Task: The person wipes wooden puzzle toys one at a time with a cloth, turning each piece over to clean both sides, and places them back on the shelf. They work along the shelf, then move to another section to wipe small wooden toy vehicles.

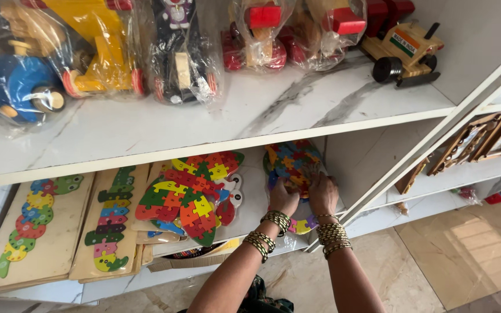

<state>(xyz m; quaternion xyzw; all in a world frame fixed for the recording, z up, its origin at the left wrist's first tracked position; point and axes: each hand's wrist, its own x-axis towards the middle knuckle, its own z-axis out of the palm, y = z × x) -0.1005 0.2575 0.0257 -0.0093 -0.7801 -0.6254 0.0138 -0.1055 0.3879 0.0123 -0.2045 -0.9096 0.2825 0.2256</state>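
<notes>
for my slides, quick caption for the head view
Both hands, left and right, press a colourful wrapped puzzle on a lower shelf.

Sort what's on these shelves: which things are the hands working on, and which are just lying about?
In hand:
left hand and right hand, both on the round puzzle

Lying about:
caterpillar puzzle
snake puzzle
butterfly puzzle
wrapped toys
wooden truck
wooden frames

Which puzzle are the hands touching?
The round multicoloured puzzle at the shelf's right end; both hands, left hand and right hand, rest on it.
</notes>
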